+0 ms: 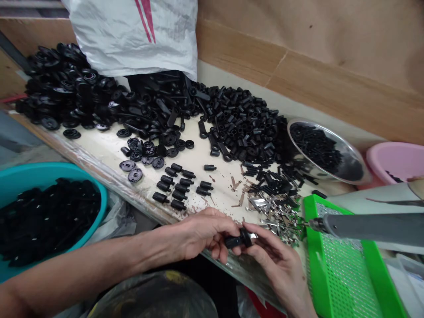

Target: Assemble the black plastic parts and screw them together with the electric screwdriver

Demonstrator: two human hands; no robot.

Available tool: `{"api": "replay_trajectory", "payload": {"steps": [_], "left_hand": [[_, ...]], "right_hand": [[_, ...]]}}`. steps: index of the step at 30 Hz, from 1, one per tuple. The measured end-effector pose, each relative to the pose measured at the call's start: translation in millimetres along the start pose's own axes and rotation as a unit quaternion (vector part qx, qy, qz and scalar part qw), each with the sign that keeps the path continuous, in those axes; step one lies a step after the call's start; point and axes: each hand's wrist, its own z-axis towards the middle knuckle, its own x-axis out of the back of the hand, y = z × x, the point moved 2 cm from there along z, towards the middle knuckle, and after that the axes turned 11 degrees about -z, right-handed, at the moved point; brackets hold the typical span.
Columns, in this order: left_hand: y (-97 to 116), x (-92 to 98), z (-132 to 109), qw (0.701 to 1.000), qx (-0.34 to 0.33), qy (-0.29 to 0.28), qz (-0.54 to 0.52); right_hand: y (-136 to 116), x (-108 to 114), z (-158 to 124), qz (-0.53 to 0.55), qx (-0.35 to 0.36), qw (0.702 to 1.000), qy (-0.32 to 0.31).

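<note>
Leftward, a teal basin [56, 174] holds black parts [49, 216]; next, the left hand [195, 234] and right hand [281, 269] both grip a black plastic part [236, 240] at the bench edge, just beside metal clips [278, 216], a green tray [334, 265] and a grey driver [367, 229].

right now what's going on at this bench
The person's left hand and right hand are both on a small black plastic part with a metal bit at one end. A grey power driver reaches over a green perforated tray by scattered metal pieces. Black plastic parts lie heaped on the bench, with more in a teal basin and a steel bowl.
</note>
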Motion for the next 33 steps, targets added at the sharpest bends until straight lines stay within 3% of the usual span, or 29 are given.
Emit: {"api": "replay_trajectory", "payload": {"steps": [4, 11, 18, 21, 27, 33], "left_hand": [[0.3, 0.1, -1.6, 1.0, 0.001, 0.002, 0.012], [1.2, 0.1, -1.4, 0.996, 0.007, 0.067, 0.049], [6.5, 1.9, -3.5, 1.0, 0.006, -0.004, -0.002], [10.4, 2.8, -7.2, 1.0, 0.01, -0.007, -0.01], [12.5, 1.3, -12.6, 1.0, -0.022, 0.011, 0.013], [7.1, 6.1, -9.4, 0.999, 0.034, -0.021, -0.032]], "right_hand": [[0.2, 1.1, -1.3, -0.029, -0.001, 1.0, -0.011], [3.3, -0.5, -3.1, -0.109, 0.031, 0.994, 0.0], [5.1, 3.9, -1.0, -0.144, 0.025, 0.989, -0.014], [4.5, 6.6, 0.5, -0.154, 0.03, 0.987, -0.034], [-5.9, 10.1, 2.7, -0.202, 0.116, 0.972, -0.033], [-12.7, 9.8, 1.0, -0.195, 0.183, 0.963, -0.035]]}}
